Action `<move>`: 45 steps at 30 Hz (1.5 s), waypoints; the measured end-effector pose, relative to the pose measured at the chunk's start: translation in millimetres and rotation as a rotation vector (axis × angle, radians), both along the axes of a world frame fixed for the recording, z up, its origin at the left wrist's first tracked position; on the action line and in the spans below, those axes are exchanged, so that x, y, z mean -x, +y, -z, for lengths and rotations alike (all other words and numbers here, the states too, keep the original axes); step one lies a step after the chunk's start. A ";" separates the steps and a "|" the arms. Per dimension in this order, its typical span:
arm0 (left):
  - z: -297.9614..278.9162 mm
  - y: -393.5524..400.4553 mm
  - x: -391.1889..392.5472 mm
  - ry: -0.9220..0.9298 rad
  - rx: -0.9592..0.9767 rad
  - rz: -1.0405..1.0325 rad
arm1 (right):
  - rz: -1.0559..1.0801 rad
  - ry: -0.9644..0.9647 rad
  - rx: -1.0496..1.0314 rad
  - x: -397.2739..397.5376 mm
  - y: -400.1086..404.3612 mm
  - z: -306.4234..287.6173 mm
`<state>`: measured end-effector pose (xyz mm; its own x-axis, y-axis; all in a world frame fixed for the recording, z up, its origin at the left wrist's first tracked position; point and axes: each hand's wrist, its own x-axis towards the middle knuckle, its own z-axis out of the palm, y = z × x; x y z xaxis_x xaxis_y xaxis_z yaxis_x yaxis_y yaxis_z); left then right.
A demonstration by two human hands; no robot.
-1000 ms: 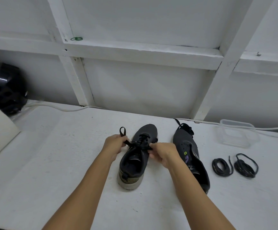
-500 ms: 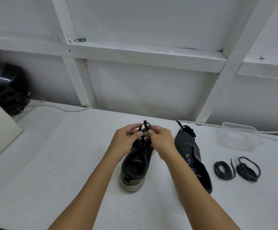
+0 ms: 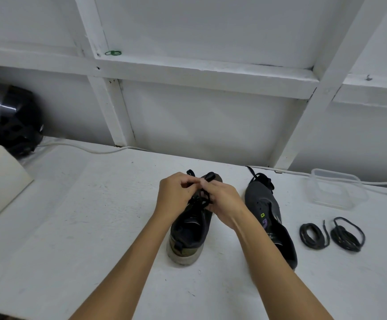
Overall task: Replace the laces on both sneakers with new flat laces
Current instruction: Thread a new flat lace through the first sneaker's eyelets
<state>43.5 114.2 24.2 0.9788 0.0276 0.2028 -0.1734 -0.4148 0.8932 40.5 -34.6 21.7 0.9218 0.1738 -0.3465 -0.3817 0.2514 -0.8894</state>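
Tying off the lace on the dark sneaker

Both hands are meeting over the tongue of the dark grey fabric sneaker with the pale worn sole (image 3: 189,229), which is standing upright with its heel toward the person. The left hand (image 3: 176,197) is pinching a black flat lace (image 3: 198,200), fingers curled round a loop; the right hand (image 3: 222,202) is pinching the other strand, so each grip is narrow and closed on lace. This looks like the bow being formed. To do it well, the person is best keeping both loops flat, not twisted, pulling evenly to either side, and holding the shoe from tipping as the knot tightens.

Just to the right of that sneaker, the second dark grey sneaker with a green and purple mark (image 3: 269,218) is lying on its side, black lace bunched at its toe end. Further right of it, two coiled black round cords (image 3: 331,234) are lying side by side, apparently the removed laces. Beyond those, a clear plastic tub (image 3: 335,190) is sitting near the wall.

The white painted surface (image 3: 84,215) is looking rough and scuffed. Far left of the sneaker, a cream box (image 3: 0,181) and a glossy black helmet (image 3: 7,121) are resting by the wall. A white cable (image 3: 90,150) is running along the back edge, below white wall panels framed in white timber (image 3: 187,72)
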 end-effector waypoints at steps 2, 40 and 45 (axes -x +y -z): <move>0.1 0.1 0.7 0.015 -0.012 0.029 | 0.054 0.001 0.027 -1.0 1.1 3.3; 16.6 29.8 -15.3 0.526 0.230 -0.116 | -0.091 -0.549 0.676 37.3 -15.3 0.4; 36.4 46.5 -9.0 0.494 0.181 -0.208 | -0.106 -0.380 0.646 52.5 -32.9 -3.5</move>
<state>52.5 160.8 -12.2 0.9266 0.2218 -0.3036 0.3521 -0.2283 0.9077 -12.0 -67.5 25.2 0.9878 0.1381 -0.0713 -0.0127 -0.3851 -0.9228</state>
